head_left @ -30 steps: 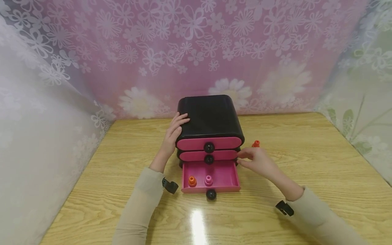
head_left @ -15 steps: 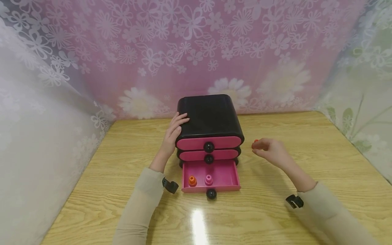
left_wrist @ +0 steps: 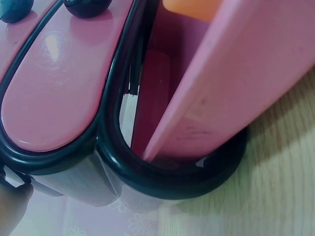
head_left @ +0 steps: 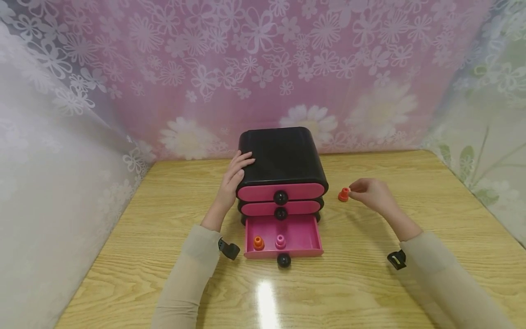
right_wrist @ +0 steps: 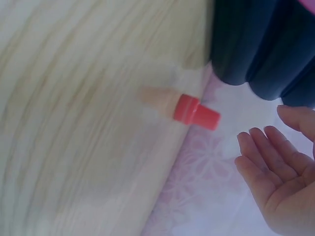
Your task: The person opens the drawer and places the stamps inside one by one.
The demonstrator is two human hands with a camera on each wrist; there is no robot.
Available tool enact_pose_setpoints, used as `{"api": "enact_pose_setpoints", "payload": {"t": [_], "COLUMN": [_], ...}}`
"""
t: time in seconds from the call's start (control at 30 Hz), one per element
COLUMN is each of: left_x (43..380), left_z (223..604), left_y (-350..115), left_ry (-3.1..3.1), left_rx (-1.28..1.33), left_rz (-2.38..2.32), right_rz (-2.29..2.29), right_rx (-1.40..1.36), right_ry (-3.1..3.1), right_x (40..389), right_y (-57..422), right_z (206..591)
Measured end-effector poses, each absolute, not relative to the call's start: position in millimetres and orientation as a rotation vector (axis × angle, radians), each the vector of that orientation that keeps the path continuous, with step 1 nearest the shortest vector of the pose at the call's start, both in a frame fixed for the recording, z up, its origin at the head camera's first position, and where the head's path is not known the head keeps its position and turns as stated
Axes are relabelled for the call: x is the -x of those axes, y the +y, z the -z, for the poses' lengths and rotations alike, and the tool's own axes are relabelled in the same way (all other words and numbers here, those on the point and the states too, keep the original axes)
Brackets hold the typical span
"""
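A black mini chest of drawers (head_left: 283, 153) with pink fronts stands on the table, its bottom drawer (head_left: 305, 233) pulled out. My left hand (head_left: 231, 183) rests along the chest's left side, fingers stretched over the top edge; only its thumb (left_wrist: 12, 206) shows in the left wrist view. Right of the chest, a small red stepped cone (head_left: 344, 194) stands upright on the wood. My right hand (head_left: 371, 194) is just right of that cone, fingertips close by; the right wrist view shows loosely bent, bare fingers (right_wrist: 263, 169) apart from it.
Inside the pulled-out drawer stand an orange cone (head_left: 258, 243) at the left and a pink cone (head_left: 281, 241) near the middle. The two upper drawers are closed, with black round knobs (head_left: 281, 197). A pink floral curtain (head_left: 263, 68) hangs behind the wooden table (head_left: 172, 201).
My right hand has moved right, from the chest's right side past the red cone to its far side. The cone stands in about the same spot. My left hand has stayed on the chest.
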State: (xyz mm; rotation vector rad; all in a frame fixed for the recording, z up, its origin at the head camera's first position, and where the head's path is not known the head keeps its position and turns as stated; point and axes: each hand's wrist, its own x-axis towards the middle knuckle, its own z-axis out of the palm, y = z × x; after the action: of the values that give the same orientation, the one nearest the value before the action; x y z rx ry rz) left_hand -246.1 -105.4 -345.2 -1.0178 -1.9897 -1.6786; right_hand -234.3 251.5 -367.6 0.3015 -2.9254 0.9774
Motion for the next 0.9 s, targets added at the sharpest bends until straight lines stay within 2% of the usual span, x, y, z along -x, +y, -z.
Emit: {"api": "enact_pose_setpoints", "payload": {"t": [0.37,0.9], "left_x": [245.6,241.2], "left_z": [343.8,340.1], "left_y": [-106.2,-104.4], "left_ry": [-1.994,-2.001], "left_rx": [1.015,1.016], "left_rz": [1.687,1.689], "right_rz": [-0.869,-0.853], "right_rx": [-0.275,-0.271], "right_ry": [-3.026,-3.113], "right_x": [264.0,279.2], "right_y": [260.2,259.5], "right_z": [383.2,393.9]}}
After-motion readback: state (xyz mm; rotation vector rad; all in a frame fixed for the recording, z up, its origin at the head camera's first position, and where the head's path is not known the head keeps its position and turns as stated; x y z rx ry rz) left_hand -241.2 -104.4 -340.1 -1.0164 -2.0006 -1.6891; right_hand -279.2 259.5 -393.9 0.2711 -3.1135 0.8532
